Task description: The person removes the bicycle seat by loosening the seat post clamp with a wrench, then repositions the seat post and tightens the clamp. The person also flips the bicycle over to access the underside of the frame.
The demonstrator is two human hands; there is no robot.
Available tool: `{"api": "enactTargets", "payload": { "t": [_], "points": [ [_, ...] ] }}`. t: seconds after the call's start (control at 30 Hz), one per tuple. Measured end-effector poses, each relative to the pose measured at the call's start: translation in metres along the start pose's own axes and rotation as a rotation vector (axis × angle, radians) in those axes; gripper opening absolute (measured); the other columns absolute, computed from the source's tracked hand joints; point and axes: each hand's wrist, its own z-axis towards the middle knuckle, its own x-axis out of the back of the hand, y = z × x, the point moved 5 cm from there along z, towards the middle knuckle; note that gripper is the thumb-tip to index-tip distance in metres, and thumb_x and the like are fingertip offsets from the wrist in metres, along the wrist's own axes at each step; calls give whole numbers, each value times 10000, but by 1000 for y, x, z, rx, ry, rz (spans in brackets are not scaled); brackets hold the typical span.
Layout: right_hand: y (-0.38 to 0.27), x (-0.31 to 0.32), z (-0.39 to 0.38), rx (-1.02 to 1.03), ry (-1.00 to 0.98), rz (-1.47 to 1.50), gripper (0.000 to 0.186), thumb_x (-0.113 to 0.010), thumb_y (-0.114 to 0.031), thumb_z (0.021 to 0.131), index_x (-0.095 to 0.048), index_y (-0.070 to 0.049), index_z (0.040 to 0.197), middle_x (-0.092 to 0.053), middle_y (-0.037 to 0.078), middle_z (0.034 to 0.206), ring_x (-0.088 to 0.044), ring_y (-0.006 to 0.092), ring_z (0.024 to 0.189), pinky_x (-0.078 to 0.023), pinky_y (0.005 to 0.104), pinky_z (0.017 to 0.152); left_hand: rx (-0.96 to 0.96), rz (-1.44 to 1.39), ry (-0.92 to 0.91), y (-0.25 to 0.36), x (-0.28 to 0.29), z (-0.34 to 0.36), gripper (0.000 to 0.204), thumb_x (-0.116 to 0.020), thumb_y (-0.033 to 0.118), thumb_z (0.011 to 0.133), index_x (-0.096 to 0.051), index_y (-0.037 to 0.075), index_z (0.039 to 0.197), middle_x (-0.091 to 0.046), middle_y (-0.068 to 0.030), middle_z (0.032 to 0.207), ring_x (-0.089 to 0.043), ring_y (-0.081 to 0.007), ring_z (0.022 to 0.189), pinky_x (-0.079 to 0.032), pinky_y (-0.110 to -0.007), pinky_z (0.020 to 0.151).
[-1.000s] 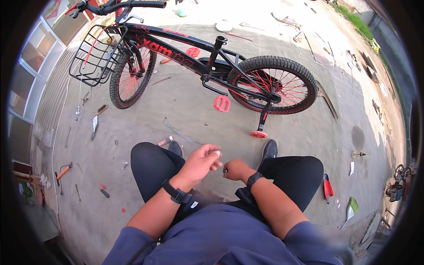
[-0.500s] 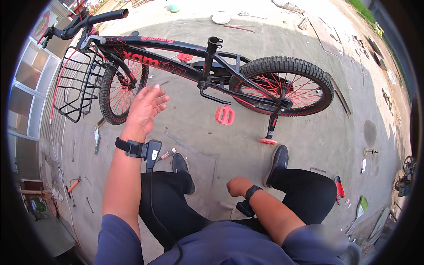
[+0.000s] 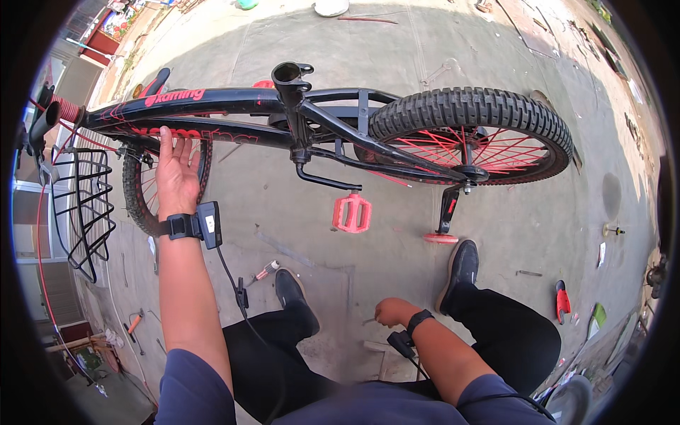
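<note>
A black and red bicycle (image 3: 234, 101) stands across in front of me, with a bare seat tube (image 3: 289, 74) and no saddle on it. My left hand (image 3: 177, 173) is open, palm up, its fingertips at the lower frame tube beside the front wheel (image 3: 134, 188). Whether they touch the tube I cannot tell. Between my knees, my right hand (image 3: 397, 312) is closed. A thin grey tip shows by its fingers, but what it holds is hidden. Nearer me on the bicycle are a pink pedal (image 3: 352, 213) and a small red training wheel (image 3: 440, 239).
A black wire basket (image 3: 88, 212) hangs at the bicycle's front left. On the concrete lie an orange-handled hammer (image 3: 134, 322), a red-handled tool (image 3: 267, 270) by my left shoe and a red and black object (image 3: 562, 302) at right. A cable runs from my left wrist.
My left hand has moved left and up to the frame tube. The bicycle looks larger and further left, and its handlebar and basket sit lower in view. My right hand stays closed.
</note>
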Motion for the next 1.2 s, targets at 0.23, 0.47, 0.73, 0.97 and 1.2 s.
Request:
{"api": "enactTargets", "payload": {
  "t": [0.23, 0.47, 0.73, 0.97, 1.2],
  "points": [
    [37, -4, 13, -121, 63, 121, 303, -558, -145, 845, -759, -57, 1054, -724, 209, 1124, -680, 412, 1055, -548, 504, 895, -6, -73, 86, -20, 9, 41, 597, -786, 505, 887, -581, 76, 1247, -594, -69, 1240, -566, -202, 1178, -419, -401, 1069],
    [46, 32, 3, -235, 283, 215, 369, -633, -300, 880, -726, -120, 1188, -705, 197, 1201, -651, 382, 1145, -526, 479, 971, -32, -308, -26, -12, 6, 57, 497, -768, 509, 887, -615, 83, 1091, -661, -18, 1020, -620, -188, 944, -513, -396, 939],
    [25, 198, -28, 241, 644, 1269, 658, -750, -399, 898, -552, -103, 1451, -576, 130, 1453, -527, 313, 1348, -429, 424, 1104, -54, -502, -254, -1, 13, 75, 641, -830, 467, 794, -632, 95, 1278, -692, -60, 1304, -624, -239, 1190, -460, -450, 1046],
    [-4, 269, -43, 854, 601, 2030, 574, -646, -448, 989, -540, -75, 1413, -592, 138, 1433, -491, 322, 1403, -393, 505, 1157, -17, -598, -274, -3, 17, 87, 661, -833, 416, 786, -619, 131, 1343, -664, -43, 1354, -571, -260, 1287, -371, -520, 1165],
    [-22, 284, -32, 799, 633, 2165, 477, -537, -419, 1050, -573, -52, 1352, -667, 151, 1316, -603, 317, 1278, -424, 511, 1166, -28, -590, -231, -3, 21, 84, 660, -839, 413, 789, -616, 144, 1349, -662, -30, 1356, -565, -266, 1300, -364, -560, 1160]
  ]
}}
